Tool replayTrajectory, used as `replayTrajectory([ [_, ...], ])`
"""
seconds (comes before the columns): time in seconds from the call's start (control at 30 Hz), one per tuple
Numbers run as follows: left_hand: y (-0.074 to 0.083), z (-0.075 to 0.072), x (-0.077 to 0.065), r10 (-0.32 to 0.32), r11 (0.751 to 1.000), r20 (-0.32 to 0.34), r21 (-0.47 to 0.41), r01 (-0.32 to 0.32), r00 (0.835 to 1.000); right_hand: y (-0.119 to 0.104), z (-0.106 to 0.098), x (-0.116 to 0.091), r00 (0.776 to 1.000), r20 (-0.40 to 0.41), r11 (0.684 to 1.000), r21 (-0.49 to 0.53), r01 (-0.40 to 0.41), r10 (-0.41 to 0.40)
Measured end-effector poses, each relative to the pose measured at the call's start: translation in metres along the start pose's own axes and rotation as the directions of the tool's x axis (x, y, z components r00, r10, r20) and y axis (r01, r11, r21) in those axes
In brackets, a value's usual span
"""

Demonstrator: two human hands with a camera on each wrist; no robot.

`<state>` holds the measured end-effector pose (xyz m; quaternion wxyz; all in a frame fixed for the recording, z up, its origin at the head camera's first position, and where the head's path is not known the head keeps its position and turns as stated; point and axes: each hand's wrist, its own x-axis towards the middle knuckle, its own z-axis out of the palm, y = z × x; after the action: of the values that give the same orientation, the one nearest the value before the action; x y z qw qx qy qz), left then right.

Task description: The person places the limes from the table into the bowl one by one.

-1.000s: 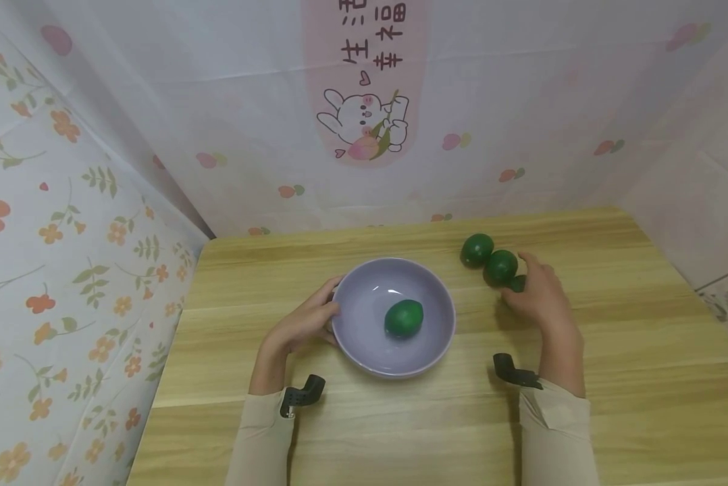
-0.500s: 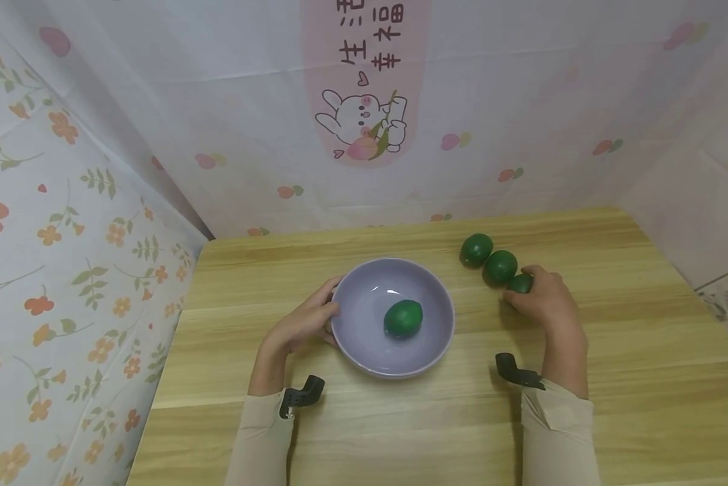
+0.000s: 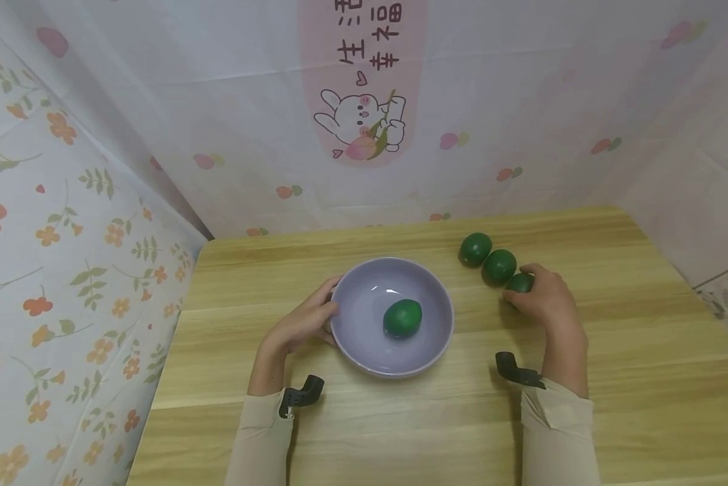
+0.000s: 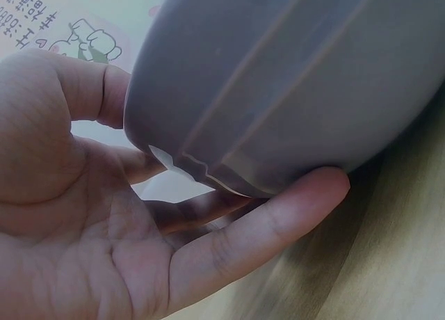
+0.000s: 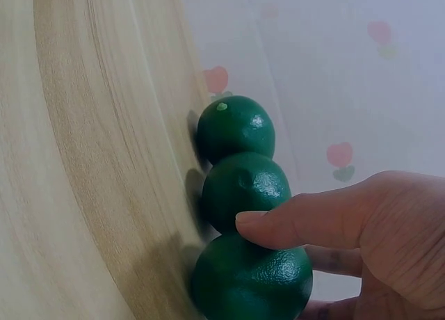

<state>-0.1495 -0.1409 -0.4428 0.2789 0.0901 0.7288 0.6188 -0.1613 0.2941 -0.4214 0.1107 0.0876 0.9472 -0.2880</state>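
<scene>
My left hand (image 3: 306, 320) grips the left rim of a lavender bowl (image 3: 367, 290), thumb over the edge. In the left wrist view the other fingers (image 4: 278, 219) lie against the ribbed outside of the bowl (image 4: 292, 76) and by its base. One green lime (image 3: 403, 318) lies inside the bowl. To the right, my right hand (image 3: 546, 293) pinches the nearest lime (image 3: 520, 283) of a row, close over the table. Its thumb (image 5: 278, 226) lies on top of that lime in the right wrist view; the other fingers are partly hidden behind it.
Two more limes, a middle one (image 3: 499, 268) and a far one (image 3: 475, 250), sit in the row beside the held lime. The wooden table (image 3: 400, 432) ends at a printed curtain (image 3: 236, 121) behind, with a floral cloth (image 3: 72, 283) at the left.
My right hand has shifted slightly right with its fingers around the nearest lime, which now shows more. The left hand and the bowl stay in place.
</scene>
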Motion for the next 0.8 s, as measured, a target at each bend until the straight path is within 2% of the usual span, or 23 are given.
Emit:
replayTrajectory([
  [0.8, -0.0008, 0.0001, 0.0015, -0.012, 1.000, -0.004, 0.010, 0.013, 1.000, 0.0004, 0.0002, -0.0022, 0.996, -0.081, 0.999, 0.034, 0.027, -0.024],
])
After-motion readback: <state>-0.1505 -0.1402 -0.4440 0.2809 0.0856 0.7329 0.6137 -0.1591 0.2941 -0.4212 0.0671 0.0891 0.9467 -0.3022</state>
